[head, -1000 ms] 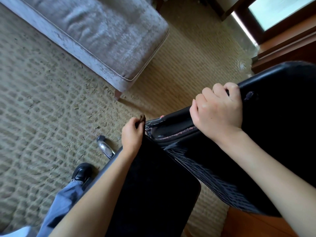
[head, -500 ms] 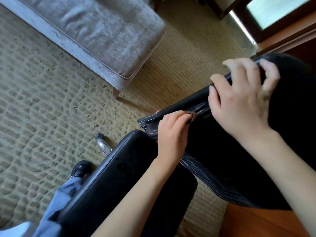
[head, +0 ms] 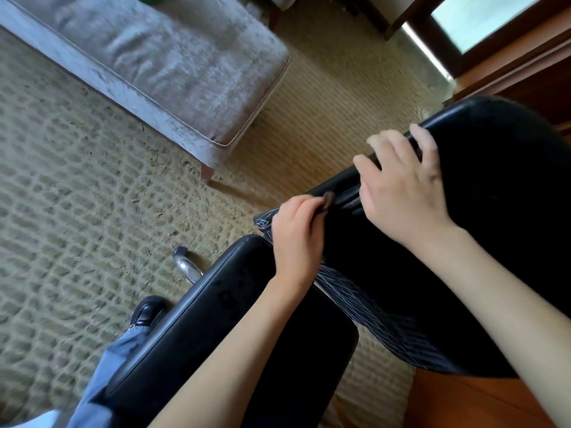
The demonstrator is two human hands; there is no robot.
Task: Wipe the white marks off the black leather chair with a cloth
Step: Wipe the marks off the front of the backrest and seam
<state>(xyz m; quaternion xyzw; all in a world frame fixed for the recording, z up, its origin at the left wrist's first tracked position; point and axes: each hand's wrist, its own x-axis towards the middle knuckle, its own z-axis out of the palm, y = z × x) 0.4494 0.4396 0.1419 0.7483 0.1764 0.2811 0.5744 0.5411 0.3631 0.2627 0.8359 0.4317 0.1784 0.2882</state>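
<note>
The black leather chair (head: pixel 494 211) fills the right and lower middle of the head view. White scribbled marks (head: pixel 262 222) show on its near corner, and thin white lines (head: pixel 364 296) cross the stitched panel below. My left hand (head: pixel 296 239) is shut on a small dark brown cloth (head: pixel 328 199), which it presses against the chair's upper edge just right of the scribbles. My right hand (head: pixel 401 186) lies over that same edge further right, its blurred fingers hooked over the rim. A second black padded panel (head: pixel 216 319) sits under my left forearm.
A grey velvet bench (head: pixel 173 66) stands on the woven beige carpet (head: pixel 77 211) at upper left. A chrome chair leg (head: pixel 188 268) and my black shoe (head: pixel 146 313) are beside the chair. Dark wooden furniture (head: pixel 525 72) and a window are at upper right.
My left hand has slid with the cloth from the chair's corner to the right along the upper edge. My right hand has shifted up along the rim and spread its fingers.
</note>
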